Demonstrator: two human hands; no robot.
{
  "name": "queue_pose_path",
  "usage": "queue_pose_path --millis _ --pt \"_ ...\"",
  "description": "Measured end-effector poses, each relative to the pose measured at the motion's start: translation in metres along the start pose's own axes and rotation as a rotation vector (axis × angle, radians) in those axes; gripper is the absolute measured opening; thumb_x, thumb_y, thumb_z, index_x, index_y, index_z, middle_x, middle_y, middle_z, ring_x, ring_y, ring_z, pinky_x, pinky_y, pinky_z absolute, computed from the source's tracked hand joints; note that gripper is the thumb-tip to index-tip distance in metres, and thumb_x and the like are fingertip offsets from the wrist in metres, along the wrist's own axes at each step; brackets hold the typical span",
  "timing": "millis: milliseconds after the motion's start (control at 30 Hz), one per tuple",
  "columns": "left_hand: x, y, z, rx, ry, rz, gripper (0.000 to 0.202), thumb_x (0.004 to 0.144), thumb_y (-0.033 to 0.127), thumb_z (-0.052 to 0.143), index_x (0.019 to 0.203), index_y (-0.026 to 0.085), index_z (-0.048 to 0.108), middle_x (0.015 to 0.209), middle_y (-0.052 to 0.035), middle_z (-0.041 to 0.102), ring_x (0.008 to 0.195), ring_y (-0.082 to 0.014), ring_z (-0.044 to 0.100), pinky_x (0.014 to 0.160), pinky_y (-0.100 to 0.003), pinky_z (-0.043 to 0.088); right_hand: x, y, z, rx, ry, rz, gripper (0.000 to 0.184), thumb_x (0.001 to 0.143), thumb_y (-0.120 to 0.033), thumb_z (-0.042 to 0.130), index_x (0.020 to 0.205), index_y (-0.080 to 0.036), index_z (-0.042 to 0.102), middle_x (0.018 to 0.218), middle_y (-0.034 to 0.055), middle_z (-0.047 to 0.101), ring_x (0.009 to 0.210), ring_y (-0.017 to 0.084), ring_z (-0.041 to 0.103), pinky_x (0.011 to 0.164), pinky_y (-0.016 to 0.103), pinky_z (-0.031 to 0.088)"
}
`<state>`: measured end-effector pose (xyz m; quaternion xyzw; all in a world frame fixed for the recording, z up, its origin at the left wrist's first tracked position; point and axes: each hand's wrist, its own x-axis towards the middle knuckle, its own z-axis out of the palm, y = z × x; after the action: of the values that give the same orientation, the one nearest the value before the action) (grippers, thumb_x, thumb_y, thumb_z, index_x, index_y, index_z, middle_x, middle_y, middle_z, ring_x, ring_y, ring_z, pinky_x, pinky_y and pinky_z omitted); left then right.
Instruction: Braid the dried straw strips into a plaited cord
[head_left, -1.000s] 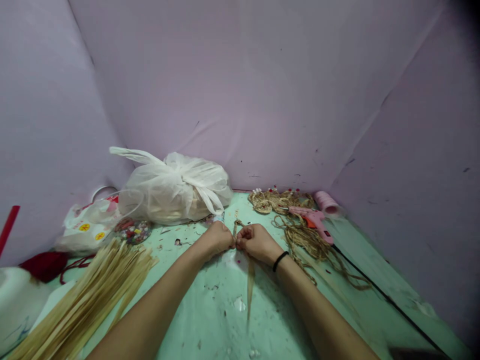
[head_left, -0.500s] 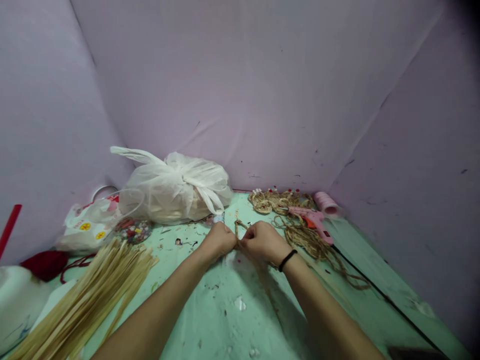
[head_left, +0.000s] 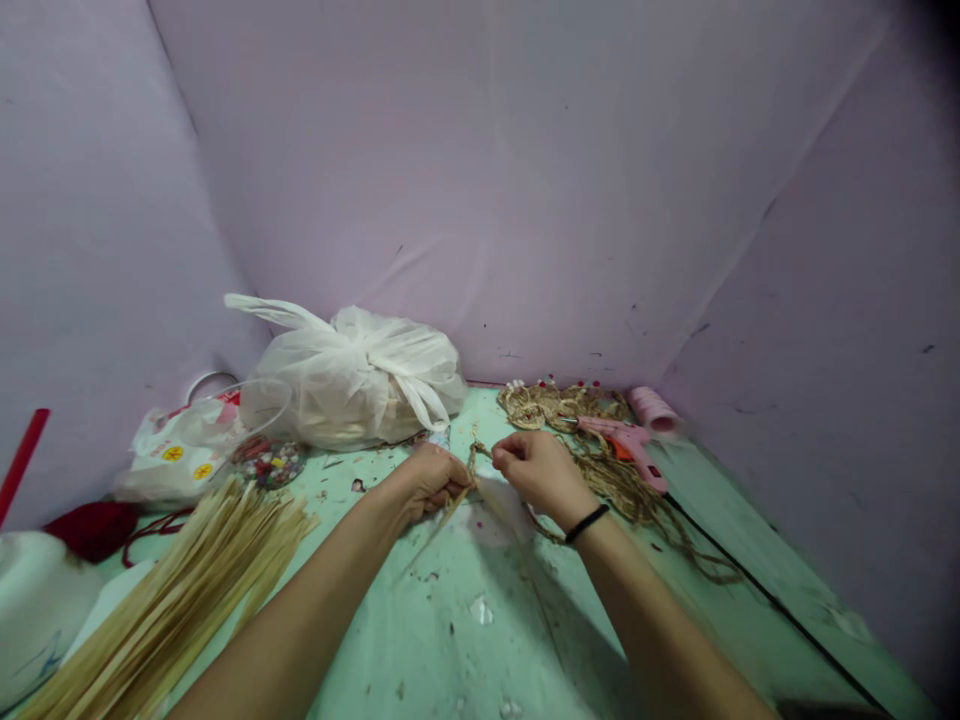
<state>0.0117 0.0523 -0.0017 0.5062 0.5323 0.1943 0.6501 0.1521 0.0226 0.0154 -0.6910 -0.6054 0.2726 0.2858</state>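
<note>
A small braid of natural fibre lies on the table between my two hands, its upper end bent toward the right. My left hand is closed at the braid's left side, gripping a pale fibre strand that trails down below its fingers. My right hand has thumb and forefinger pinched together just right of the braid, where the fibre's bent end meets the fingertips. Another thin strand runs from the braid toward the front. The exact hold inside the fingers is partly hidden.
A pink glue gun with a black cord rests on brown twine. Behind it stand a pink thread spool and braided coils. A tied white bag, beads and a raffia bundle sit left.
My hands have moved apart from their near-touching position at the braid. The left shifted slightly left and the right slightly right and up; strands now show between them.
</note>
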Motion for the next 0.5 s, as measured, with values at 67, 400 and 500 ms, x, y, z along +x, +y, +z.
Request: queue_pose_path --millis 67,400,500 --pt "0.001 0.0 -0.001 -0.017 -0.036 0.013 0.014 0.053 0.019 0.051 0.046 0.016 0.039 0.036 0.008 0.029 0.027 -0.0013 0.017 0.034 -0.02 0.004 0.002 0.0 0.006 0.248 -0.159 0.161 0.014 0.066 -0.016 0.051 0.053 -0.014 0.057 0.049 0.0037 0.056 0.047 0.012 0.049 0.046 0.023 0.032" --pt "-0.001 -0.001 -0.003 0.212 -0.049 0.07 0.02 0.058 0.018 0.05 0.041 0.016 0.039 0.032 0.0063 0.029 0.026 -0.0032 0.02 0.032 -0.02 0.01 0.001 0.006 0.027 0.484 -0.28 0.284 0.021 0.058 -0.008 0.048 0.038 -0.015 0.049 0.033 -0.002 0.039 0.032 0.005 0.022 0.035 0.022 0.011" --pt "-0.005 0.003 -0.006 0.343 -0.05 0.074 0.023 0.063 0.021 0.05 0.041 0.015 0.043 0.029 0.0054 0.028 0.026 -0.0042 0.021 0.033 -0.02 0.012 0.002 0.012 0.03 0.489 -0.263 0.242 0.02 0.058 -0.011 0.048 0.038 -0.016 0.046 0.032 -0.0047 0.032 0.032 0.004 0.021 0.036 0.022 0.01"
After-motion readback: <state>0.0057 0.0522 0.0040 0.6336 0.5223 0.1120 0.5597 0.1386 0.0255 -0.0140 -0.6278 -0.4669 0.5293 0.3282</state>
